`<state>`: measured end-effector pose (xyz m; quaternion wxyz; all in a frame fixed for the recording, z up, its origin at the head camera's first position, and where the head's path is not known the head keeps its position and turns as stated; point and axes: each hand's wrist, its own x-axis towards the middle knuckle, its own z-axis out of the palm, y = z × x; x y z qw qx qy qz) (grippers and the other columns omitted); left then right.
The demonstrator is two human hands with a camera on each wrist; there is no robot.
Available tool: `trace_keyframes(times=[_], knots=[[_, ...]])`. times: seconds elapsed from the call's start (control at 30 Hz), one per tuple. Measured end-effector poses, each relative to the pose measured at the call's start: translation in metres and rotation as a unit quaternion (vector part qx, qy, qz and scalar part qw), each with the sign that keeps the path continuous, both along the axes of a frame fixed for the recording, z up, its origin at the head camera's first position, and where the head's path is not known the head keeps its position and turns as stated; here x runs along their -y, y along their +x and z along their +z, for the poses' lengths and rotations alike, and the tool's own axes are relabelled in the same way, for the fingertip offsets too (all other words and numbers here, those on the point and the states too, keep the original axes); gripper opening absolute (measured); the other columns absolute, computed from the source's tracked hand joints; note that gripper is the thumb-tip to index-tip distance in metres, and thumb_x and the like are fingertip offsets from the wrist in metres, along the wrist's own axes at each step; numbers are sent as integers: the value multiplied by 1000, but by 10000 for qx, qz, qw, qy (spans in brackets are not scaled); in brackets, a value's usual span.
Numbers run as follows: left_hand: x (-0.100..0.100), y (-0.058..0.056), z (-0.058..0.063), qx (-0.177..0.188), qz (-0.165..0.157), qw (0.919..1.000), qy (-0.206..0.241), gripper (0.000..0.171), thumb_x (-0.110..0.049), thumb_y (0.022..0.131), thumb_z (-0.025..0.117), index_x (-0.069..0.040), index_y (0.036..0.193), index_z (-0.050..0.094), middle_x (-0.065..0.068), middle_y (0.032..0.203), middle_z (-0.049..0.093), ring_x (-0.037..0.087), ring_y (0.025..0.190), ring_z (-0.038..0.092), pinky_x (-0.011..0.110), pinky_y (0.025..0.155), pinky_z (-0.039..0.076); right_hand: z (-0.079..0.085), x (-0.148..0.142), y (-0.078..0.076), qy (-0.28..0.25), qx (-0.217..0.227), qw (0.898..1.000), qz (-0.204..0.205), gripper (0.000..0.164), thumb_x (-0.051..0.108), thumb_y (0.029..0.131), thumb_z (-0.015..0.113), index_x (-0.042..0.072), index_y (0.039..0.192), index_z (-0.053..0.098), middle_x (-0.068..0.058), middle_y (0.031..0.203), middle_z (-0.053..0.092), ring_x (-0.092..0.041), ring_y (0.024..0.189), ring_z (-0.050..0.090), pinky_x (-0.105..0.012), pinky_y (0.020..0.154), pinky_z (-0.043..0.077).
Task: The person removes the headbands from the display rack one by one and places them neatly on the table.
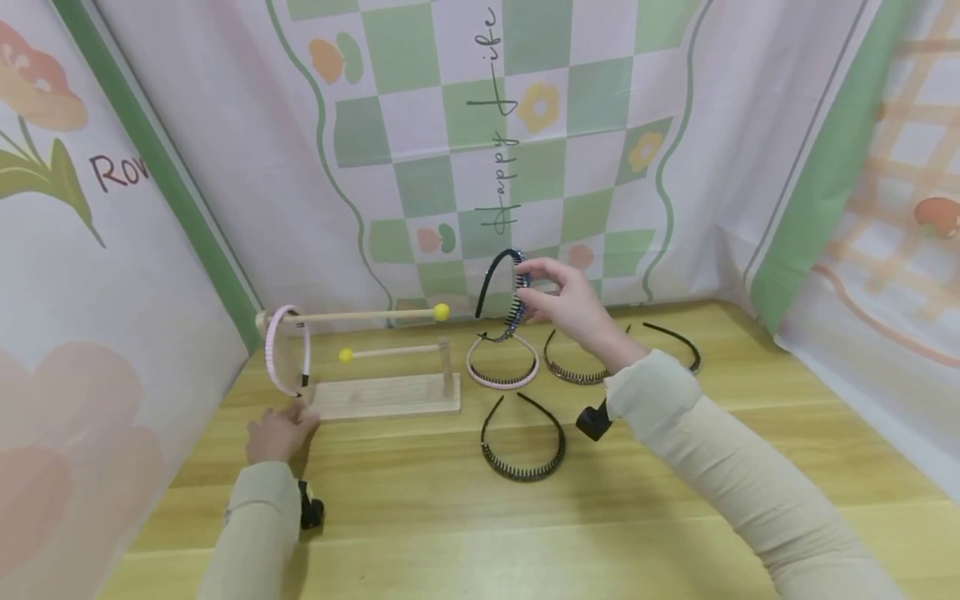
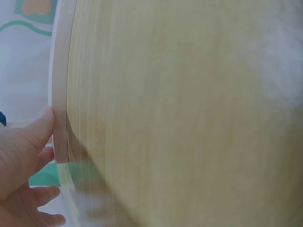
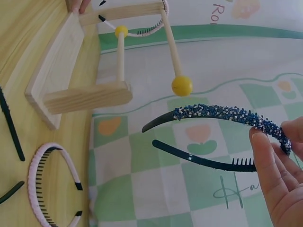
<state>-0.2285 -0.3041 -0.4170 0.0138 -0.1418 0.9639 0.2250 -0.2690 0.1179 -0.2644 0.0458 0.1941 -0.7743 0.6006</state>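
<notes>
Head view: right hand pinched glittery headband right of wooden stand.
Left hand, thumb and finger clamped on its left end.

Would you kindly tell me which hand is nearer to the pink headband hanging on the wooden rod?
Left: the left hand grips the wooden stand just below the pink headband, while the right hand holds a beaded headband beyond the upper yellow knob.

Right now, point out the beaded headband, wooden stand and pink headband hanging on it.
Beaded headband [image 3: 218, 112], right wrist view, on its beaded band.
Wooden stand [image 1: 386, 397], head view, on its base.
Hanging pink headband [image 1: 271, 350], head view, on its left curve.
</notes>
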Motion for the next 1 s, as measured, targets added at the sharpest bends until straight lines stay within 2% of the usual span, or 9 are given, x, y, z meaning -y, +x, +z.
trace_keyframes(times=[0.17, 0.3, 0.53, 0.77, 1.0], knots=[[0, 0, 2, 24, 2, 10000, -6, 67, -52, 90, 47, -8, 139, 38, 36, 133, 27, 58, 115, 25, 67, 84, 32, -5, -11, 5, 174, -37, 9998, -109, 42, 10, 88, 61, 6, 129, 49, -13, 119, 46, -25, 75, 62, -37, 70, 54], [0, 0, 3, 14, -17, 10000, 14, 66, -51, 90, 47, -7, 139, 38, 36, 132, 29, 58, 114, 26, 67, 84, 32, -12, -19, 9, 327, -133, 9990, -261, 42, 8, 88, 61, 5, 128, 50, -14, 117, 47, -23, 71, 63, -34, 66, 55], [0, 2, 2, -31, -43, 10000, 64, 66, -50, 90, 48, -7, 139, 39, 36, 135, 26, 59, 116, 22, 69, 85, 30, -26, -34, 16, 445, -113, 9984, -342, 40, 4, 88, 59, 3, 127, 50, -16, 118, 48, -28, 72, 63, -36, 65, 55], [0, 1, 2, -31, -46, 10000, 56, 67, -53, 89, 47, -7, 139, 39, 36, 134, 27, 59, 116, 23, 69, 85, 30, -40, -52, 25, 620, 80, 9973, -390, 42, 6, 89, 59, 4, 130, 48, -19, 128, 43, -22, 70, 63, -35, 67, 54], [1, 1, 1, -21, -51, 10000, 74, 70, -56, 89, 46, -7, 139, 38, 36, 136, 24, 61, 117, 19, 70, 86, 28, -55, -66, 32, 844, 66, 9956, -403, 41, 5, 90, 57, 2, 129, 48, -20, 122, 43, -22, 69, 64, -31, 62, 55]])
